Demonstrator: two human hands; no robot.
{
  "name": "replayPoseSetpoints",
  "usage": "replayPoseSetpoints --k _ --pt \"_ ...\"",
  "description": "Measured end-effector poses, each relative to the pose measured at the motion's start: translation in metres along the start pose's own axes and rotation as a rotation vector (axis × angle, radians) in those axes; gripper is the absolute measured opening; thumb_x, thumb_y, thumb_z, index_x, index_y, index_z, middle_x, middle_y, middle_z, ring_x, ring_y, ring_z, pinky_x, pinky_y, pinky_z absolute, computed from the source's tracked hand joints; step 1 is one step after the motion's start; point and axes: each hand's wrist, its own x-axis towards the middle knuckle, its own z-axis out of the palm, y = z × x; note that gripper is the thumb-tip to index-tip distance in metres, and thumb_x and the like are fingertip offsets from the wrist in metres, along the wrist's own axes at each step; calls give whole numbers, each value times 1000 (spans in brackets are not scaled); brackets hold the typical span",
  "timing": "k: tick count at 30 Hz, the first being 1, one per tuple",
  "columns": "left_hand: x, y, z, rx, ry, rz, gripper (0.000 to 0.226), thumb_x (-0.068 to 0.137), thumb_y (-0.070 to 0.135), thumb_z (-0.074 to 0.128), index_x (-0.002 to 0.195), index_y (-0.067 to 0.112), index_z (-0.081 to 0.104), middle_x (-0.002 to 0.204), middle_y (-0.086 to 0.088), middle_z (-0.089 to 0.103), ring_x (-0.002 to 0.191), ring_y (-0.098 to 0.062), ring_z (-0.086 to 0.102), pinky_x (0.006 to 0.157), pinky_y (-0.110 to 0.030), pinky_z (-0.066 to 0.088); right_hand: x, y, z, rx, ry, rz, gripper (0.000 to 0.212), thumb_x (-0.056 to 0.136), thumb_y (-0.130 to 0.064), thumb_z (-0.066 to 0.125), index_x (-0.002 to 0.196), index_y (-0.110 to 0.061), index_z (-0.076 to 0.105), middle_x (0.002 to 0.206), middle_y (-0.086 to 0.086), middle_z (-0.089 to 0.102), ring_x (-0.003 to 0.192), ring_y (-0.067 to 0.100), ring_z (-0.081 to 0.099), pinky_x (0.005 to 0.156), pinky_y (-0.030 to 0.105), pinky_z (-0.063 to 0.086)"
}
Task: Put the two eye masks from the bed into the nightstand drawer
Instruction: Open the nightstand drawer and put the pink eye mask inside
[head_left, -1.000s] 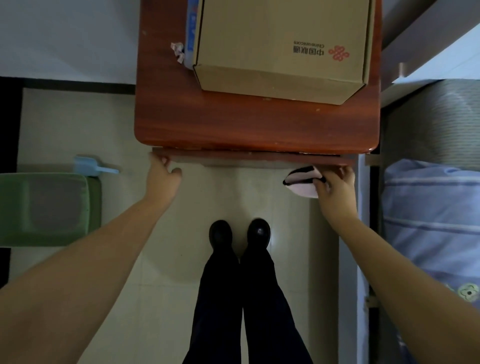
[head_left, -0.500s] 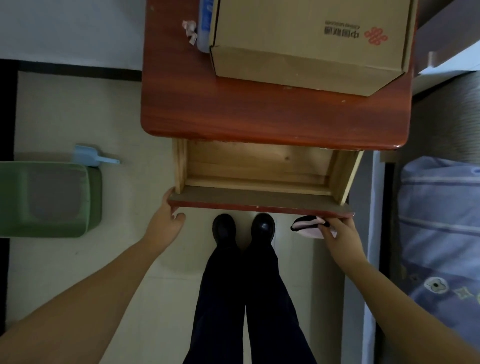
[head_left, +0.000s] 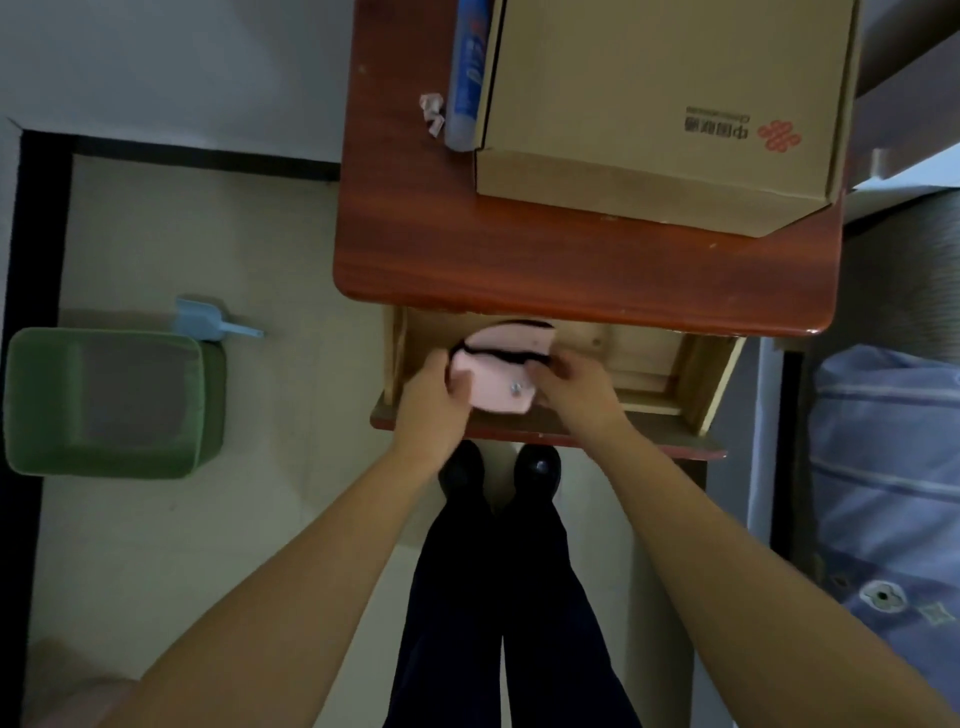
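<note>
Together, both hands (head_left: 509, 389) hold the pink eye masks (head_left: 501, 374) above the open drawer (head_left: 649, 364).

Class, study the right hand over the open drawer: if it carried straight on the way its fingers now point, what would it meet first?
The right hand points left, so it would first press into the pink eye masks it already touches, then probably the left hand holding their other side. Depth is unclear from above.
</note>
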Motion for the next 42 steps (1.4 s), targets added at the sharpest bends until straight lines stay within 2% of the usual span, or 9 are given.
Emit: replayPoseSetpoints --k 4,9,14,17,20,24,27,33,42 --pt "52 -11 5 159 91 -131 29 96 18 38 117 2 50 114 -23 61 103 -37 59 81 -36 46 56 -7 39 -365 63 -81 23 93 -15 43 106 -3 56 110 19 64 91 28 57 71 24 36" --pt "76 -18 20 310 51 -259 35 97 12 33 130 1 41 135 -22 50 122 -36 48 99 -38 40 78 1 62 -452 109 -73 25 92 -12 44 113 -3 54 114 20 63 101 34 59 77 32 44" --pt "58 -8 15 283 25 -277 36 95 8 40 128 -3 39 131 -26 50 119 -39 49 98 -42 41 56 1 42 -512 92 -7 31 94 -17 42 122 -3 45 118 22 59 103 36 58 82 38 49" --pt "22 11 -2 269 -41 -77 31 94 8 39 123 -1 45 119 -23 57 109 -38 54 86 -41 45 16 -6 8 -486 77 50 39 93 -19 46 128 -4 41 121 21 58 105 35 58 85 40 50" --pt "-29 46 -29 298 -128 201 28 95 13 41 119 2 48 104 -19 60 94 -37 59 72 -37 47 -41 -26 -30 -567 134 -52 35 94 -29 42 122 -8 47 121 18 57 104 34 57 86 43 49" --pt "-73 111 -60 473 -86 543 33 93 20 44 124 8 46 110 -16 60 102 -34 56 84 -45 50 -103 -54 -81 -764 436 -293 45 95 -42 32 135 -22 36 144 9 40 135 29 31 110 53 21" --pt "-86 170 -69 601 36 760 43 92 24 46 132 10 39 123 -15 55 110 -32 53 88 -44 47 -132 -70 -123 -852 560 -301 53 94 -50 24 143 -30 21 156 4 19 145 23 6 113 58 0" --pt "-117 280 -37 728 -4 1036 55 93 32 40 142 13 23 140 -13 45 129 -29 40 108 -47 33 -189 -69 -225 -848 741 -183 55 94 -51 20 145 -30 16 158 6 13 145 24 2 111 62 -3" --pt "-204 415 120 818 -151 1285 58 92 26 42 144 17 17 149 -10 32 140 -25 22 115 -54 15 -277 27 -400 -772 959 -2 54 95 -48 20 144 -27 14 157 7 13 145 24 3 112 59 -1"
